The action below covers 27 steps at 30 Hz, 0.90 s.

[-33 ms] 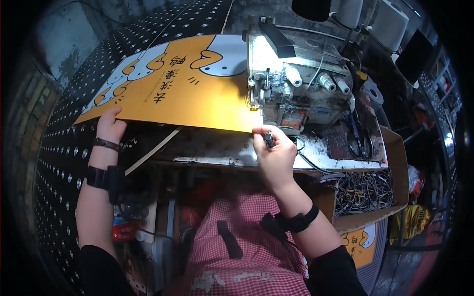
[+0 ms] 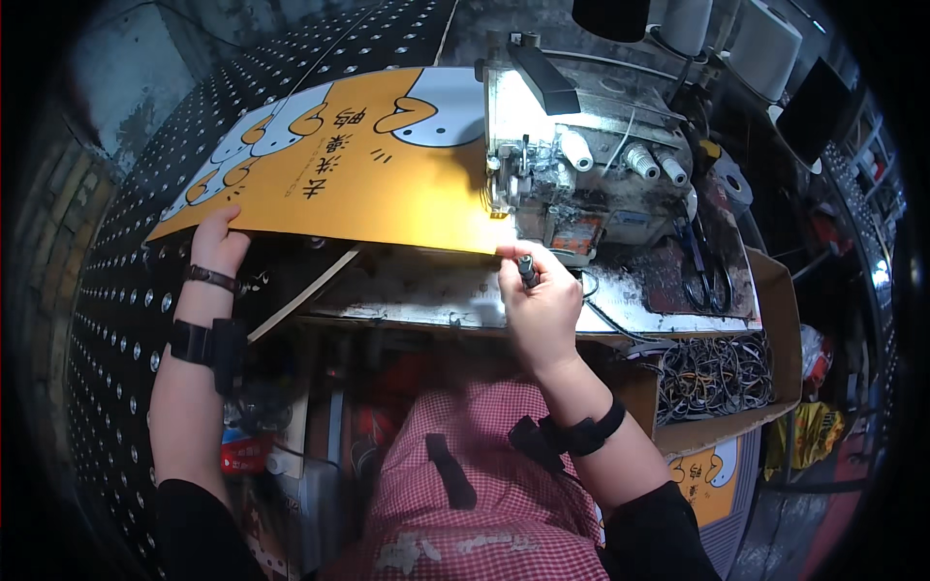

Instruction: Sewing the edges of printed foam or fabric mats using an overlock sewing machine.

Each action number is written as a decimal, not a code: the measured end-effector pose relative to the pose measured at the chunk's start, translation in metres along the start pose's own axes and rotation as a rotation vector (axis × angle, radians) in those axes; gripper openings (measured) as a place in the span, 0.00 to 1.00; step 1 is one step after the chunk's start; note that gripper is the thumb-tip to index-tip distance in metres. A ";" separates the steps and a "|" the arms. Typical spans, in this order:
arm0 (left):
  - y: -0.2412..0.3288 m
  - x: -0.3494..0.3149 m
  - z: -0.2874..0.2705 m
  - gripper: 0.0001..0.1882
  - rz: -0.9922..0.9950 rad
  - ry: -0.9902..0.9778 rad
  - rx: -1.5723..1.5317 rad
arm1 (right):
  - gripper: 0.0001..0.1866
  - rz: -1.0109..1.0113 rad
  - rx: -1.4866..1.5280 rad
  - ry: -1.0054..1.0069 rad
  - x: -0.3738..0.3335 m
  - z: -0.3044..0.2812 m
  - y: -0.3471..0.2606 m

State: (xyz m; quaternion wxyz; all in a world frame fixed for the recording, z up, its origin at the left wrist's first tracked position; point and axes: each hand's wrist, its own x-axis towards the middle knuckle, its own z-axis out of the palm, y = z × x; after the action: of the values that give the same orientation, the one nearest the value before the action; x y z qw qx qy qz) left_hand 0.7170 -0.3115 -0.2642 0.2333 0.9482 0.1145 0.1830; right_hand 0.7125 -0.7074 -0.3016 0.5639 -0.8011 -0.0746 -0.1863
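Observation:
A thin orange mat with white cartoon ducks and dark lettering reaches across the work surface to an overlock sewing machine. Its right edge lies by the lit needle area. My left hand grips the mat's near left edge, thumb on top and the other fingers hidden beneath. At the near right corner, close to the machine, my right hand pinches the mat between thumb and forefinger. A short dark cylindrical tool is also tucked in that hand; most of it is hidden.
Thread cones stand behind the machine. Scissors lie at its right. Below, a cardboard box holds tangled dark strips, with another printed mat beneath. A black studded surface extends on the left.
The mat's near edge by my right hand has shifted very slightly away from me. Both hands keep nearly the same places and grips.

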 end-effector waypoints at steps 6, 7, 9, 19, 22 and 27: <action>0.005 0.055 0.018 0.16 -0.582 0.283 -1.392 | 0.16 -0.028 -0.048 -0.015 -0.005 0.003 -0.003; 0.006 0.059 0.015 0.15 -0.602 0.339 -1.465 | 0.16 -0.004 -0.066 -0.039 -0.007 0.004 -0.007; 0.022 0.059 0.008 0.17 -0.443 0.333 -1.381 | 0.15 0.023 -0.042 -0.058 -0.010 0.004 -0.007; 0.152 -0.185 -0.028 0.28 0.291 0.379 -0.810 | 0.18 -0.852 0.048 -0.314 -0.028 0.025 -0.128; 0.106 -0.246 -0.049 0.35 0.028 0.643 -1.341 | 0.13 -0.899 0.241 -0.434 -0.048 0.032 -0.141; 0.100 -0.232 -0.070 0.37 -0.381 0.442 -1.825 | 0.09 -0.324 0.462 -0.995 -0.046 0.004 -0.118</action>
State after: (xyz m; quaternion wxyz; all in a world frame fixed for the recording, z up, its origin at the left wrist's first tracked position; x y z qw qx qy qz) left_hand 0.4922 -0.4399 -0.2263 0.8811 0.3102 0.1214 0.3356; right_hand 0.6323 -0.6579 -0.2174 0.5857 -0.6266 -0.4917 0.1504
